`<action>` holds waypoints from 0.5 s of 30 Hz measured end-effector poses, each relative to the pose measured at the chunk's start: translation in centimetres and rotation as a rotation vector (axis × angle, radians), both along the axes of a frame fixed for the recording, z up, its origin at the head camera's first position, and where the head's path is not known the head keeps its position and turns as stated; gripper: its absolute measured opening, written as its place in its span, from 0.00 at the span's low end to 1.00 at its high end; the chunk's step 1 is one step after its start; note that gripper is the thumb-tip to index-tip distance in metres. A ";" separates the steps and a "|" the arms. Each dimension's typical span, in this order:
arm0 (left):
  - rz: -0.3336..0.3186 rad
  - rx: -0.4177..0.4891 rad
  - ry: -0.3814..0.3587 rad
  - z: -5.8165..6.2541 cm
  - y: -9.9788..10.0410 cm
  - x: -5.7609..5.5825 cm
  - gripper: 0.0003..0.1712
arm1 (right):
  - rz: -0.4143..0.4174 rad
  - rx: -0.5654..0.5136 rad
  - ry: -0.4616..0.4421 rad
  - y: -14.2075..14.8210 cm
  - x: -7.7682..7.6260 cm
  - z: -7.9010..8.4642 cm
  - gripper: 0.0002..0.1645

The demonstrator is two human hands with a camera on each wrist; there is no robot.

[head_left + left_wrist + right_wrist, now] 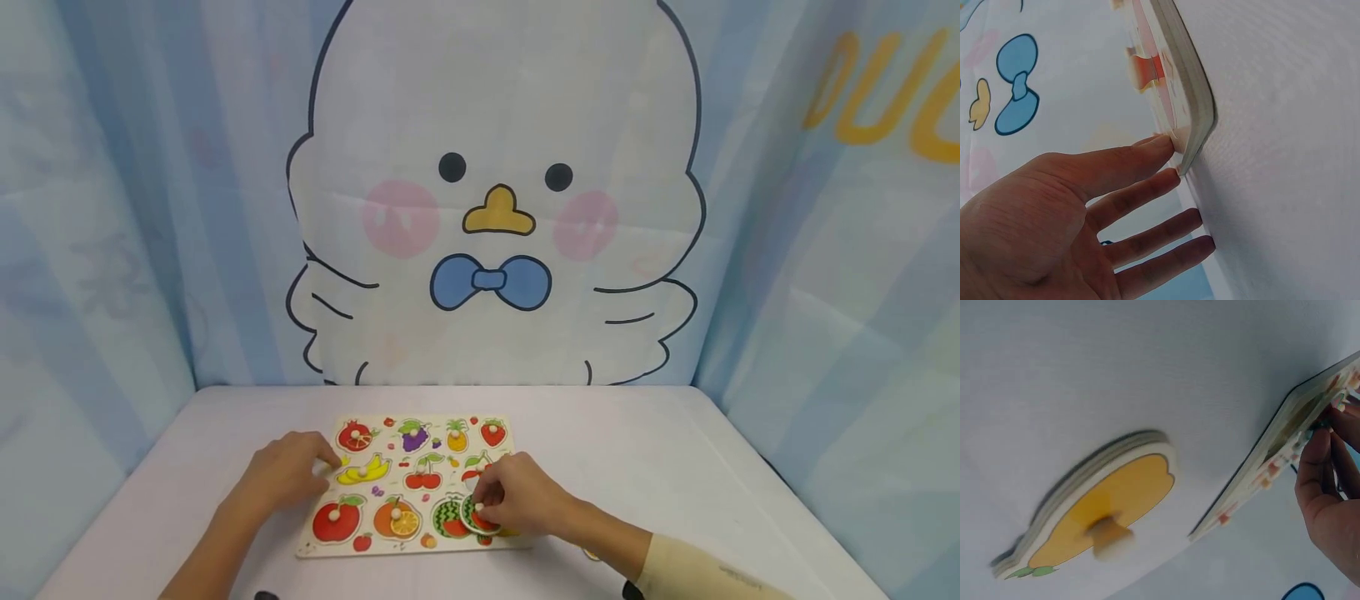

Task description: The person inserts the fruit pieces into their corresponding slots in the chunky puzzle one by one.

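Observation:
A wooden fruit puzzle board (412,547) lies on the white table, with several knobbed fruit pieces in it. My right hand (522,496) pinches the knob of a watermelon piece (478,518) over the board's near right part. The piece overlaps the watermelon picture (447,517) on the board in the head view. In the right wrist view the fingertips hide most of the piece. My left hand (288,468) is at the board's left edge, its thumb and index finger touching the edge and the other fingers extended, as the left wrist view shows.
A yellow-orange fruit piece (1110,506) with green leaves and a knob lies on the table right of the board, mostly hidden by the right forearm in the head view. Curtains (847,333) with a printed duck surround the table on the back and sides.

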State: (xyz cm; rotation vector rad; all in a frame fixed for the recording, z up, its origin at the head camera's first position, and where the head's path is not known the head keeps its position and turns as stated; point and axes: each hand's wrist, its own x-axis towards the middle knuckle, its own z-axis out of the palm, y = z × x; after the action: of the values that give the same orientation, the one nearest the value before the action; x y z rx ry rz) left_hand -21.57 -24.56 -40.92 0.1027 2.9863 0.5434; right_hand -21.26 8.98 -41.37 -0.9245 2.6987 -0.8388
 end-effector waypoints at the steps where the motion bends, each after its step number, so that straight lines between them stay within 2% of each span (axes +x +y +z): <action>1: -0.001 0.000 0.002 0.1 0.0 0.0 0.15 | 0.010 0.001 -0.001 -0.3 0.0 0.0 0.04; 8: -0.012 -0.011 0.020 0.1 -0.1 0.2 0.14 | 0.030 0.024 -0.008 -2.3 0.3 -0.1 0.04; 15: -0.024 -0.022 0.038 -0.1 -0.2 0.1 0.14 | 0.068 0.033 0.028 -3.3 0.1 -0.2 0.04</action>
State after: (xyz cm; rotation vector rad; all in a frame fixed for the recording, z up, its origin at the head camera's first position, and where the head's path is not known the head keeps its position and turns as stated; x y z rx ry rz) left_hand -21.51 -24.80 -41.07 0.1494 3.0231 0.5117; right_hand -21.13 5.64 -41.60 -1.0221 2.6792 -0.7716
